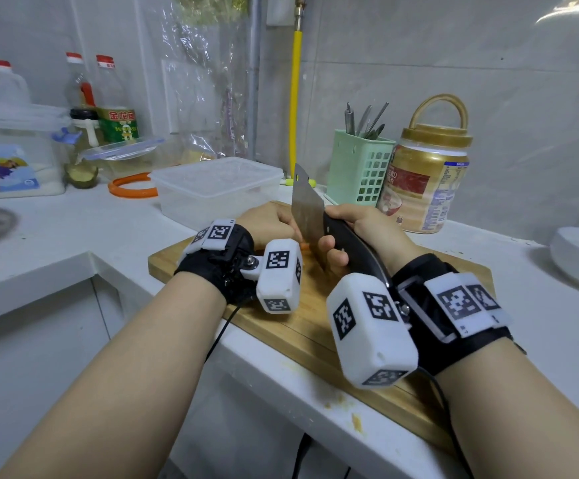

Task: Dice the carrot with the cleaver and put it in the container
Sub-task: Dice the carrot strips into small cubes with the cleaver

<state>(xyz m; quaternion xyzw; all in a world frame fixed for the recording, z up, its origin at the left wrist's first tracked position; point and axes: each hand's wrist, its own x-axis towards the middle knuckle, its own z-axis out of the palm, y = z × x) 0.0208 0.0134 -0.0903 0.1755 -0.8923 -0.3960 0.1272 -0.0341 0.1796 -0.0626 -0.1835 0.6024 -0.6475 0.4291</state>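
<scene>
My right hand (357, 233) grips the black handle of the cleaver (307, 212), whose steel blade stands edge-down over the wooden cutting board (281, 323). My left hand (269, 223) rests curled on the board just left of the blade, over the carrot. Only a sliver of orange carrot (304, 246) shows beside the blade; the rest is hidden by my hand and the wrist markers. The clear plastic container (217, 190) sits just behind the board, open-topped.
A green utensil basket (359, 167) and a gold-lidded jar (426, 181) stand behind the board at right. A white bowl (578, 261) is far right. Bottles, an orange ring (130, 190) and storage boxes line the back left. The counter edge drops off in front.
</scene>
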